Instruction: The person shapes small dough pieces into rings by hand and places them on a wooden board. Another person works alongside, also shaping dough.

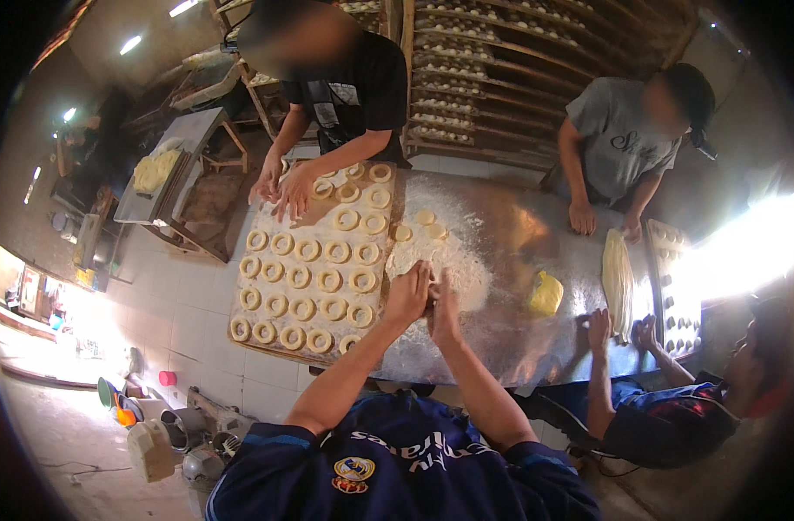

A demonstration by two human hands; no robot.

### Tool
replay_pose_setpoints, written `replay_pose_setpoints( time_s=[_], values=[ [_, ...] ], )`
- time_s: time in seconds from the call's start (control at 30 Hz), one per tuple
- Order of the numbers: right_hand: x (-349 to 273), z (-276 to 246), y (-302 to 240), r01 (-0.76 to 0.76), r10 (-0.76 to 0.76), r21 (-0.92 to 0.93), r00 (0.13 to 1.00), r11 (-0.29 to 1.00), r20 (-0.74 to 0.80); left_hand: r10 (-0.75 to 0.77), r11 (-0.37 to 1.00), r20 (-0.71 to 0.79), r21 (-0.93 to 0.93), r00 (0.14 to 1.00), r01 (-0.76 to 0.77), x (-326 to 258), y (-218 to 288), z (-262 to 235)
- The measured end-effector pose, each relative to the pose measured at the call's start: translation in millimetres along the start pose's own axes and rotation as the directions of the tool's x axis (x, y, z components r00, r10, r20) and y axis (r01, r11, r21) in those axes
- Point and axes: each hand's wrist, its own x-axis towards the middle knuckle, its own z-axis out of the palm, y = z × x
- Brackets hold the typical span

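Note:
My left hand (406, 293) and my right hand (444, 309) meet close together over loose flour (462, 265) on the metal table (510, 195). Both have their fingers curled inward; whatever lies between them is hidden, and I cannot tell what it is. Just beyond my fingers are three small dough rounds (425, 216). To the left of my hands, a floured board (319, 217) carries rows of dough rings (320, 280). At its far end, a co-worker's hands (284, 189) touch the board among the rings.
Right of my hands sits a yellow lump (546, 293), perhaps wrapped. Farther right, two people handle a long dough strip (618, 278) beside another tray (675, 286). Racks (445, 82) of dough pieces stand behind. Pots (184, 428) are on the floor at lower left.

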Motion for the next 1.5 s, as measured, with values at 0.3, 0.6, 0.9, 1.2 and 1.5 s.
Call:
replay_pose_setpoints(
  time_s=[0.3, 0.6, 0.9, 1.2, 1.5],
  values=[
    [6.9, 54.1, 44.1, 0.114, -0.106, -0.104, 0.991, 0.988, 0.078, 0.048, 0.999, -0.254, 0.012, 0.966, -0.046, 10.3, -40.2, -46.8],
    [34.1, 135.8, 95.1, 0.042, -0.061, -0.335, 0.997, 0.941, -0.045, 0.214, 0.939, -0.265, 0.32, 0.94, -0.124, 13.5, -89.4, -144.3],
    [135.4, 226.8, 133.2, 0.639, -0.599, -0.507, 0.754, 0.578, 0.269, 0.105, 0.991, -0.177, -0.062, 0.979, -0.117, 107.6, -146.2, -255.4],
    [115.8, 200.8, 132.6, 0.555, -0.71, -0.746, 0.686, 0.368, 0.16, 0.418, 0.845, -0.152, 0.427, 0.895, -0.322, 165.7, -178.3, -283.6],
    [155.4, 82.4, 65.5, 0.326, -0.735, -0.931, 0.67, 0.163, 0.106, 0.296, 0.823, -0.095, 0.531, 0.951, -0.203, 177.0, -161.3, -287.4]
  ],
)
